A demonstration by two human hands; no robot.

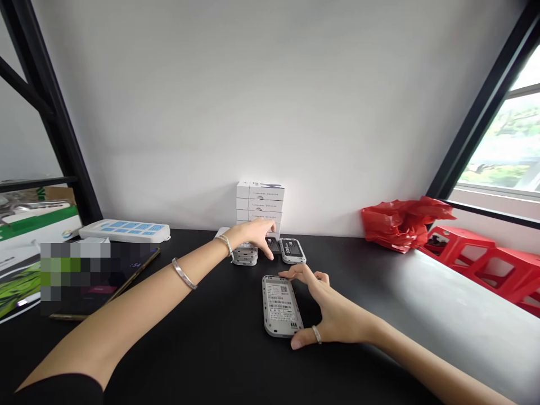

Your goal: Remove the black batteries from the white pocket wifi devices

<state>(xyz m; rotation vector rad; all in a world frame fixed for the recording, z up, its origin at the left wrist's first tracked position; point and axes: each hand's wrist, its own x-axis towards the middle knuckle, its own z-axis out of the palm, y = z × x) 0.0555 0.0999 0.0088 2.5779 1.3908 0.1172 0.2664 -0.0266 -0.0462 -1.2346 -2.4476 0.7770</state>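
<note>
A flat grey device housing with printed labels inside lies on the black table. My right hand curves round its right side, with thumb and fingers apart at the lower and upper ends. Farther back, my left hand reaches over black batteries, its thumb and fingers spread. Whether its hidden fingertips touch anything is not visible. Left of that hand is a stack of similar grey housings. Another housing with a black battery lies to its right. Behind stand stacked white boxes.
A tablet and a white power strip lie at the left, beside a green and white box. A red plastic bag rests at the back right, near red stools. A wall rises behind the table.
</note>
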